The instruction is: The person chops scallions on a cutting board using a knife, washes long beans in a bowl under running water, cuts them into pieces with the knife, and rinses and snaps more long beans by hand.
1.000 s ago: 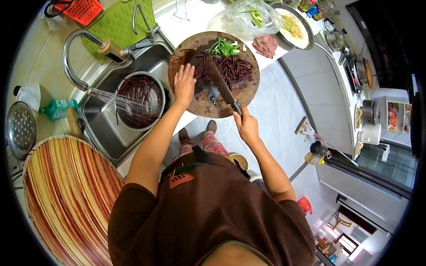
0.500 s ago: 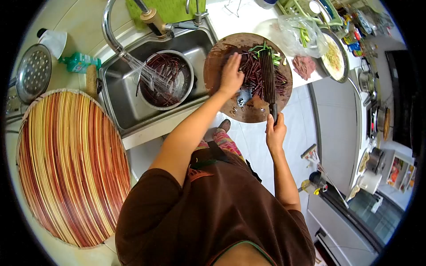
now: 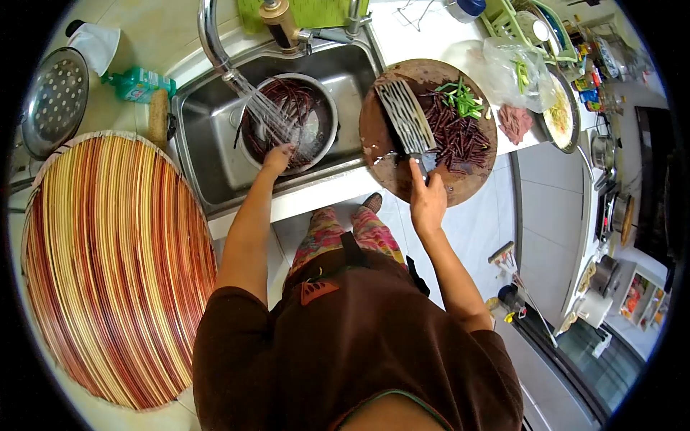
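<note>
My right hand (image 3: 427, 198) is closed round the handle of a cleaver (image 3: 407, 118), whose broad patterned blade lies over the left part of the round wooden chopping board (image 3: 388, 161). Beside the blade are a heap of dark purple cut stems (image 3: 458, 140) and some chopped green pieces (image 3: 463, 99). At the near rim of a metal bowl (image 3: 333, 133) in the sink is my left hand (image 3: 279, 156), under running water. Its fingers are partly lost in the spray, so their grip is unclear. Long dark purple stems (image 3: 284, 100) lie in the bowl.
Water streams from the faucet (image 3: 208, 32) into the sink (image 3: 194, 154). A large striped round woven lid (image 3: 118, 273) stands at left. Right of the board are a plastic bag (image 3: 514, 72), pinkish meat (image 3: 514, 123) and a pan (image 3: 568, 140). The board overhangs the counter's front edge.
My left hand has left the stems on the board and moved left to the bowl. The cleaver has shifted left off the heap, its blade now turned flatter and showing its face.
</note>
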A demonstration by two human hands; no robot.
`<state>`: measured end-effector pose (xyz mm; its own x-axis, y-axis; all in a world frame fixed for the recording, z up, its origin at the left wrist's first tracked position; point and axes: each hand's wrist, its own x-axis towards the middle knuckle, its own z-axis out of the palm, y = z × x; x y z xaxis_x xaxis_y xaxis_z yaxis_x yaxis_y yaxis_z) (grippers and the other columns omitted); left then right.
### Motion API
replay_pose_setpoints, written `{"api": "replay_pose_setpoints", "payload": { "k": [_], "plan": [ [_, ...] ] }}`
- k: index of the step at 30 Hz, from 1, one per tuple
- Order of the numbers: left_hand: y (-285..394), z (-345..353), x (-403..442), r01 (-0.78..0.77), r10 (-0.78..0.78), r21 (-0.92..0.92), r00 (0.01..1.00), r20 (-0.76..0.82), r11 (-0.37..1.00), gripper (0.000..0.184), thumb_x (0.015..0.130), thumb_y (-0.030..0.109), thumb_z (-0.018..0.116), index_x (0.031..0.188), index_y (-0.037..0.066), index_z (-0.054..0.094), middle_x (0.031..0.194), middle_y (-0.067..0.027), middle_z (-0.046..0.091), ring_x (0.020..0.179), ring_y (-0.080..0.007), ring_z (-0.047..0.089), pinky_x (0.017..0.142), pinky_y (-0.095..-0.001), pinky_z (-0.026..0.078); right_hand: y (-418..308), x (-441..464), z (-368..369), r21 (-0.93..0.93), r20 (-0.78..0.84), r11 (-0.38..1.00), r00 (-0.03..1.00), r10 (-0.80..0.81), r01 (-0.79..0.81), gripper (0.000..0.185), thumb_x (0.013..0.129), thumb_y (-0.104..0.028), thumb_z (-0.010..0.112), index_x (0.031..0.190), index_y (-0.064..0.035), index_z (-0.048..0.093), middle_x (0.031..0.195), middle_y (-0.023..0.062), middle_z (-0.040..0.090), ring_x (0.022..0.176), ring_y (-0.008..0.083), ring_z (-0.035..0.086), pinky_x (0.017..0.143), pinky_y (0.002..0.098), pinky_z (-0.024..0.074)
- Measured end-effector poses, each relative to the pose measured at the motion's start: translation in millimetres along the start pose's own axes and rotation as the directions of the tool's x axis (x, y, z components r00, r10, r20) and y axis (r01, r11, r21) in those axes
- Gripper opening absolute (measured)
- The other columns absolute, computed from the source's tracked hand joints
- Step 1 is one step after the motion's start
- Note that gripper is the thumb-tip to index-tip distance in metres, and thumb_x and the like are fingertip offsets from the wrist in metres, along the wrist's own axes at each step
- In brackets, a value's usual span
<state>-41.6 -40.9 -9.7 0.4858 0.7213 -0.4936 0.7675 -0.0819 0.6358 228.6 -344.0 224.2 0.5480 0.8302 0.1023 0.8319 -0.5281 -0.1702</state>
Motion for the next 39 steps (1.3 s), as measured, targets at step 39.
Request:
{"api": "replay_pose_setpoints", "payload": {
  "k": [39],
  "plan": [
    [126.0, -74.8, -29.9, -0.638, 0.632, -0.032, 0.768, -0.106, 0.770, 0.028, 0.097, 0.006, 0.039, 0.121, -0.002, 0.050, 0.109, -0.0122, 0.058, 0.102, -0.0219, 0.055, 0.091, -0.0340, 0.043, -219.6, 129.8, 143.5, 0.886, 0.375, 0.219, 0.910, 0.174, -0.408, 0.058, 0.090, -0.032, 0.054, 0.137, -0.0008, 0.042, 0.126, 0.0263, 0.053, 0.119, 0.0335, 0.051, 0.101, 0.0366, 0.0388]
  ]
}}
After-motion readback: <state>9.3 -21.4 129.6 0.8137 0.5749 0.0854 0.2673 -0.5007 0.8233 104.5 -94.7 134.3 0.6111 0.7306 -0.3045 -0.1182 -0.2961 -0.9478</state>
